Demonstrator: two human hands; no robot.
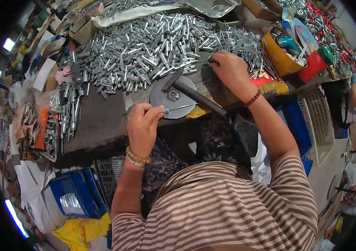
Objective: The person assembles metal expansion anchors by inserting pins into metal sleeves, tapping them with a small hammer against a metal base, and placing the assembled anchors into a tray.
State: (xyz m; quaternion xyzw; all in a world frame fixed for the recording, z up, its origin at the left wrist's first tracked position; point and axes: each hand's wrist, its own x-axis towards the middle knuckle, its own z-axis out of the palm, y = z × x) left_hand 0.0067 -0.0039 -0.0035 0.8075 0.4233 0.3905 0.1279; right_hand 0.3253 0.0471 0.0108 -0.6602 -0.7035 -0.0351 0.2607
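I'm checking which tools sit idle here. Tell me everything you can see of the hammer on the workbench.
The hammer lies flat on the workbench, no hand on it. Its dark metal head rests on a round grey metal disc, beside a small metal piece at the disc's middle. The dark, straight handle runs diagonally down and right, off the disc, between the left hand and right hand.

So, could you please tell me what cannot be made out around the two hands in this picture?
- Head view: what the right hand grips in the pile of thin metal pins; its fingers cover it.
- Head view: the near end of the thin rod in the left hand; fingers hide it.
- Head view: the small part on the round metal disc, too small to identify.
- Head view: the hammer handle's end, lost under the right forearm.
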